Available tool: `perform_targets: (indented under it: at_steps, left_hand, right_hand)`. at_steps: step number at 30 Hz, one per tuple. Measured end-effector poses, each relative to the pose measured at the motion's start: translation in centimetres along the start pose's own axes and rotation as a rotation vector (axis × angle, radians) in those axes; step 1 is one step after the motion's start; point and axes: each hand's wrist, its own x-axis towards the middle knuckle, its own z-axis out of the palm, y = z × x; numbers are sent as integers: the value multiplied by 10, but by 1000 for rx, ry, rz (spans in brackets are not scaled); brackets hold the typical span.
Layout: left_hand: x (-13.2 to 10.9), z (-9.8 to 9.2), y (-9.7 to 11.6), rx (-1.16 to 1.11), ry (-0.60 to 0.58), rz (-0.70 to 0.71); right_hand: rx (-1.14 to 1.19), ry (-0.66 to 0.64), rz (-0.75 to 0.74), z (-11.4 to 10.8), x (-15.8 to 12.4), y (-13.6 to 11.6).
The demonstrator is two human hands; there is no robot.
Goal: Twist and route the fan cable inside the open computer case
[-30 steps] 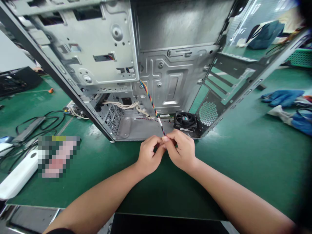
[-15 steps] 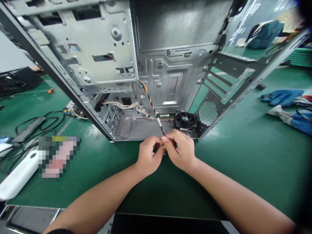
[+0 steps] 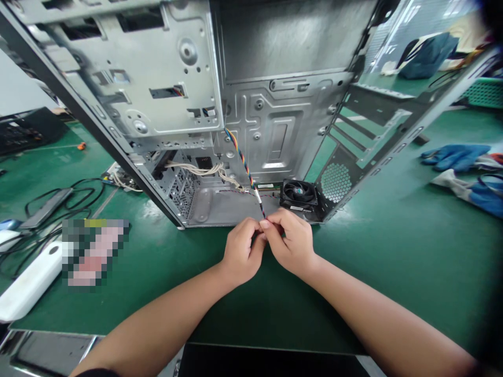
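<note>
An open silver computer case point(image 3: 275, 125) stands on the green mat. A twisted multicoloured cable point(image 3: 242, 159) runs down from inside the case to my hands. My left hand point(image 3: 240, 252) and my right hand point(image 3: 291, 242) meet just in front of the case's lower edge, both with fingers pinched together on the cable's end. What sits at the cable's tip is hidden by my fingers. A small black fan point(image 3: 299, 194) lies in the case bottom, right behind my right hand. A bundle of white wires point(image 3: 200, 170) lies deeper inside.
Black cables point(image 3: 58, 201) and a white device point(image 3: 29, 285) lie on the mat point(image 3: 393, 262) at the left. Blue gloves point(image 3: 456, 157) and cloths rest at the right. A green basket point(image 3: 485, 93) stands far right. A dark object sits at the near edge.
Almost nothing differs; my hands stay pinched on the cable end, the left hand shifting very slightly.
</note>
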Motion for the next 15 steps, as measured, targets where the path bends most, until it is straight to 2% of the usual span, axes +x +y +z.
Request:
perform_targets:
  at_steps: [3, 8, 15]
  left_hand:
    - [-1, 1, -1, -33, -9, 23]
    - [0, 2, -1, -64, 49, 22]
    - [1, 1, -1, -80, 80, -25]
  right_hand:
    - [-3, 1, 11, 0, 0, -1]
    - [5, 2, 41, 1, 0, -1]
    - [23, -1, 103, 3, 2, -5]
